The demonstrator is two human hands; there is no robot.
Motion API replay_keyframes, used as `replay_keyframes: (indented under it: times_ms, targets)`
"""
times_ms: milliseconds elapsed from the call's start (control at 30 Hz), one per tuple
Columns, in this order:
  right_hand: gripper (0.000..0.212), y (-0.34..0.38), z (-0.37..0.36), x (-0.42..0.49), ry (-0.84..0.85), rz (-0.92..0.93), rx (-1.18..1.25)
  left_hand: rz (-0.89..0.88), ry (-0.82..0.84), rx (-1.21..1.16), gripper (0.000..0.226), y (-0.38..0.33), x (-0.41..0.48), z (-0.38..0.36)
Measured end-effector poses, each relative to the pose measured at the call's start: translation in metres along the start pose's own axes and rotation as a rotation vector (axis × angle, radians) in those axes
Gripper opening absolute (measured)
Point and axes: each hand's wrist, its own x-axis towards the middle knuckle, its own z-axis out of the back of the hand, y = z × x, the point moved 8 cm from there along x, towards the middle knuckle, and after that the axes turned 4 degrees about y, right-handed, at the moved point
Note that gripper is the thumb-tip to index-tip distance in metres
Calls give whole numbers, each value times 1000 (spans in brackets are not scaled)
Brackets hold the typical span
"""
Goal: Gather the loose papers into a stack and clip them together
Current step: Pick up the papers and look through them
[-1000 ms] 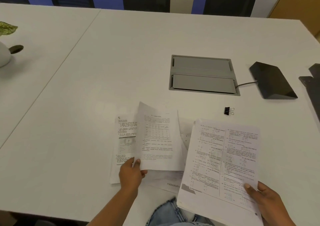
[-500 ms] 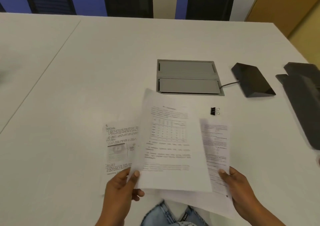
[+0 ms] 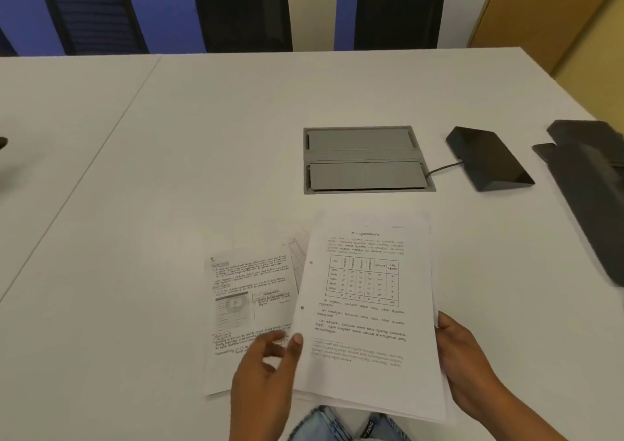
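My right hand (image 3: 469,366) grips the right edge of a stack of printed papers (image 3: 364,305), whose top sheet shows a table of figures. The stack is held just above the near edge of the white table (image 3: 202,136). My left hand (image 3: 266,373) is blurred at the stack's left edge, fingers apart, its thumb touching that edge. Under its fingers a handwritten sheet (image 3: 250,281) lies flat on the table. A corner of another sheet (image 3: 299,251) peeks out between the two. No binder clip is in sight.
A grey cable hatch (image 3: 364,160) is set into the table beyond the papers. To its right stand a black wedge-shaped device (image 3: 489,160) on a cable and a dark object (image 3: 587,183) at the table's right edge. Black chairs (image 3: 243,8) line the far side.
The sheet with the table, held up by my left hand before, now lies on top of the stack in my right hand. My left hand has let go of it. The binder clip has gone out of sight.
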Motion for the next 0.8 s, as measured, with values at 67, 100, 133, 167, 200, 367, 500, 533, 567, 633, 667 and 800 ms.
replay_keyframes:
  times_ms: [67,100,133,167,200,367,500,533,567,633,667,800]
  targets:
    - [27,0,-2,0,24,6,17,27,-19,-33,24,-3,9,5]
    - [27,0,-3,-1,35,6,23,55,21,-60,27,-2,14,3]
    - [27,0,-4,-1,47,5,24,96,83,-81,31,-1,19,-1]
    - [28,-1,-6,-1,60,5,25,149,157,-102,34,1,22,-7]
    - [28,-1,-8,-2,75,3,25,193,233,-137,37,2,25,-14]
    - [27,5,-17,-7,91,-6,-48,181,419,-223,22,-3,26,-39]
    - [28,4,-3,-6,-24,-9,-93,115,395,-259,21,-6,24,-42]
    - [34,1,-2,-4,-9,-27,-71,100,389,-255,21,-5,24,-43]
    - [38,-4,-1,-2,20,-44,-52,87,392,-254,22,-4,24,-44]
    - [33,-9,0,0,64,-54,-33,64,419,-260,22,-2,23,-47]
    - [29,-11,4,0,72,-52,-41,58,439,-261,22,-1,24,-51]
    - [24,-23,18,1,-20,-53,-55,62,479,-238,28,15,31,-57]
